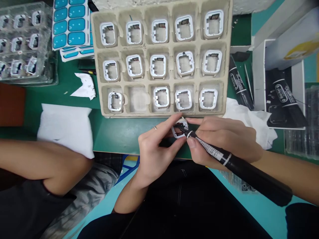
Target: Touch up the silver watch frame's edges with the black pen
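My left hand [156, 149] pinches a small white watch-case frame [177, 132] between thumb and fingers, just in front of the tray. A black marker pen [224, 157] is gripped in my right hand [224, 139], its tip inside or against the frame's opening. Whether the tip touches the frame's inner wall I cannot tell. The beige moulded tray [132, 117] holds rows of similar white frames, such as the frame [183, 108] nearest my hands. One pocket [138, 98] in the front row has no frame in it.
At left are clear plastic trays [53, 68] of parts, blue sticker sheets [71, 25] and a white cloth [66, 122]. Another person's arm [50, 159] reaches in there. On the right lie a spare marker [238, 83], crumpled white tissue [261, 124] and a white box [300, 103].
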`<action>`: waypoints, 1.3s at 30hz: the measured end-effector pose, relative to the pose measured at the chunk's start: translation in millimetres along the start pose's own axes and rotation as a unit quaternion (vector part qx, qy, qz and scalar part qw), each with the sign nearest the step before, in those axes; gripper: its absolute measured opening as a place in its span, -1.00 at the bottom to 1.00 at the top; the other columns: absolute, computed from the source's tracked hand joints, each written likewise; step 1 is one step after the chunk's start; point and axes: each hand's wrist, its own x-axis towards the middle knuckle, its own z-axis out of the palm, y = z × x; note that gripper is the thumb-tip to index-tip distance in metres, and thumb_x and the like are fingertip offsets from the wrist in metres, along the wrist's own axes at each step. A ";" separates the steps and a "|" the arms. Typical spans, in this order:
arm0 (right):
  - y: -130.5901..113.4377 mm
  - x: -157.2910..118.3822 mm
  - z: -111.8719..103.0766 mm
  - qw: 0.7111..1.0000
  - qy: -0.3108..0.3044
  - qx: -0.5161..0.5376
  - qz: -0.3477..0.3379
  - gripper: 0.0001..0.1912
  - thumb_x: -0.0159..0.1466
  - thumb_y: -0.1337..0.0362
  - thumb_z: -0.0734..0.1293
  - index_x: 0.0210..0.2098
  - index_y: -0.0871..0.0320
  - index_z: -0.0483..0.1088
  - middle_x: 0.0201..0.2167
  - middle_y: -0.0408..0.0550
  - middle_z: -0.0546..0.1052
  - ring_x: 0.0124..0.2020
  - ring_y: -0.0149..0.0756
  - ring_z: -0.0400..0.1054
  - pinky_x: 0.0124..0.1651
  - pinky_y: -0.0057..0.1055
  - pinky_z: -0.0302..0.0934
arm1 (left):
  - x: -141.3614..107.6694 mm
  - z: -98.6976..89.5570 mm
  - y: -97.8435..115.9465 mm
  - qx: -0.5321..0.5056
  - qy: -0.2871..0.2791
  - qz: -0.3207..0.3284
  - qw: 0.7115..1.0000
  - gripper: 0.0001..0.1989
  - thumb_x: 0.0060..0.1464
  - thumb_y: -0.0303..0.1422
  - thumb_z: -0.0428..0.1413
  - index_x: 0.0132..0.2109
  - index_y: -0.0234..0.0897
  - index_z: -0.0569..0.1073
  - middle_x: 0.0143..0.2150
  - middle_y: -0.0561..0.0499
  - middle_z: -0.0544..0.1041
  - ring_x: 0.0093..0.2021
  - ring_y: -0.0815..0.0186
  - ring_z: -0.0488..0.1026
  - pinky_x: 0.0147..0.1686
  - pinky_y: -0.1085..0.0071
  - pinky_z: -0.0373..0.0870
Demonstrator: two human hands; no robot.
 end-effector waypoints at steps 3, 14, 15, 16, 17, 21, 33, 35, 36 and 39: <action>-0.5 1.2 -1.0 1.000 -0.021 0.005 0.008 -0.67 0.37 0.33 0.37 -0.52 -0.05 0.35 -0.52 -0.25 0.60 -0.37 -0.32 0.65 0.14 -0.31 0.66 | -0.5 -0.2 -0.8 0.003 -0.004 -0.007 1.000 -0.44 0.21 -0.40 0.44 0.33 -0.08 0.64 0.02 0.00 0.78 -0.13 0.22 0.74 -0.09 0.35 0.75; 5.6 -9.6 -0.1 1.000 -0.021 0.008 0.009 -0.79 0.41 0.32 0.40 -0.37 -0.06 0.45 -0.41 -0.28 0.63 -0.22 -0.34 0.67 0.18 -0.32 0.62 | 0.3 1.1 4.1 -0.026 -0.007 -0.012 1.000 -0.39 0.22 -0.42 0.42 0.37 -0.06 0.56 0.01 0.00 0.75 -0.14 0.23 0.73 -0.05 0.33 0.74; 5.5 -9.7 0.0 1.000 -0.025 0.011 0.013 -0.79 0.41 0.31 0.39 -0.36 -0.06 0.45 -0.41 -0.27 0.62 -0.22 -0.34 0.67 0.18 -0.32 0.62 | 0.3 1.4 4.4 -0.043 -0.008 -0.022 0.999 -0.38 0.21 -0.42 0.43 0.36 -0.06 0.54 -0.01 0.01 0.74 -0.14 0.25 0.73 -0.04 0.34 0.74; 5.5 -9.6 0.0 0.999 -0.026 0.014 0.016 -0.79 0.42 0.31 0.39 -0.36 -0.05 0.45 -0.41 -0.27 0.62 -0.22 -0.34 0.67 0.18 -0.32 0.62 | 0.2 1.8 4.7 -0.057 -0.008 -0.027 0.998 -0.40 0.20 -0.43 0.44 0.33 -0.06 0.53 -0.02 0.02 0.73 -0.13 0.26 0.73 -0.02 0.35 0.73; 5.6 -9.5 -0.1 0.999 -0.024 0.018 0.014 -0.79 0.42 0.32 0.38 -0.36 -0.05 0.44 -0.40 -0.26 0.62 -0.23 -0.34 0.66 0.18 -0.32 0.61 | 0.2 2.3 4.9 -0.066 -0.006 -0.028 0.997 -0.45 0.20 -0.43 0.44 0.29 -0.07 0.54 -0.03 0.02 0.72 -0.12 0.27 0.72 -0.01 0.37 0.73; 8.1 -9.4 -2.9 0.998 -0.052 0.022 0.006 -0.81 0.44 0.32 0.37 -0.33 -0.03 0.47 -0.32 -0.24 0.68 -0.18 -0.34 0.68 0.20 -0.33 0.61 | 0.1 3.9 5.0 -0.072 0.002 -0.017 0.997 -0.58 0.20 -0.45 0.44 0.15 -0.12 0.56 -0.04 0.02 0.71 -0.07 0.29 0.72 -0.02 0.43 0.72; 12.1 -9.9 -6.9 0.990 -0.130 0.000 0.048 -0.77 0.47 0.30 0.35 -0.33 -0.04 0.52 -0.31 -0.22 0.69 0.02 -0.28 0.69 0.22 -0.33 0.57 | -0.9 5.3 3.8 -0.040 0.007 -0.019 0.999 -0.58 0.21 -0.39 0.44 0.17 -0.14 0.56 -0.01 -0.01 0.73 -0.03 0.25 0.73 0.01 0.38 0.76; 11.6 -9.1 -6.8 0.990 -0.130 -0.006 0.049 -0.77 0.48 0.29 0.34 -0.32 -0.03 0.54 -0.29 -0.21 0.70 -0.01 -0.28 0.69 0.18 -0.35 0.57 | -1.1 5.3 3.4 -0.035 0.005 -0.017 0.999 -0.58 0.22 -0.40 0.44 0.17 -0.14 0.56 0.00 -0.01 0.73 -0.01 0.24 0.73 0.01 0.38 0.75; 11.4 -8.7 -6.7 0.990 -0.130 -0.013 0.050 -0.77 0.48 0.28 0.34 -0.31 -0.03 0.55 -0.28 -0.21 0.70 -0.03 -0.28 0.68 0.14 -0.36 0.57 | -1.2 5.2 3.2 -0.034 0.005 -0.015 0.999 -0.57 0.22 -0.41 0.44 0.18 -0.14 0.56 0.00 -0.01 0.73 -0.01 0.24 0.73 0.01 0.38 0.75; 11.1 -8.3 -6.1 0.989 -0.133 -0.037 0.054 -0.77 0.48 0.26 0.33 -0.30 -0.03 0.57 -0.25 -0.19 0.71 -0.06 -0.27 0.67 0.02 -0.38 0.56 | -1.6 5.0 2.9 -0.039 0.005 -0.011 0.999 -0.56 0.22 -0.42 0.43 0.19 -0.12 0.56 0.01 0.01 0.73 0.00 0.25 0.73 0.03 0.39 0.75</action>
